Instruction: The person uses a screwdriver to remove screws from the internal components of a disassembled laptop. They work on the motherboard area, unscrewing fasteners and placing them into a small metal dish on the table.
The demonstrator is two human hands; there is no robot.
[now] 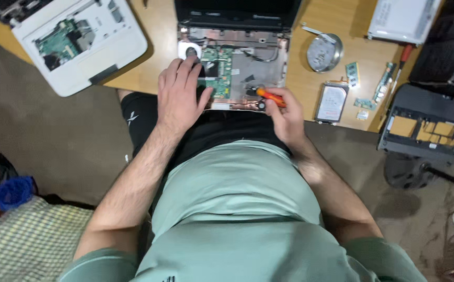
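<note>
Orange-handled screwdriver [270,97] pinched in right hand [285,116], tip pointing left; left hand [179,94] spread flat.

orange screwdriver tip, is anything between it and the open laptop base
Nothing visible is in the way. The right hand holds the orange screwdriver with its tip down on the opened laptop base. The left hand rests flat on the base's left side, apart from the tool.

Dark laptop screen [236,11] at top centre, pale detached screen panel [402,18] top right, white label on hard drive [332,101]
</note>
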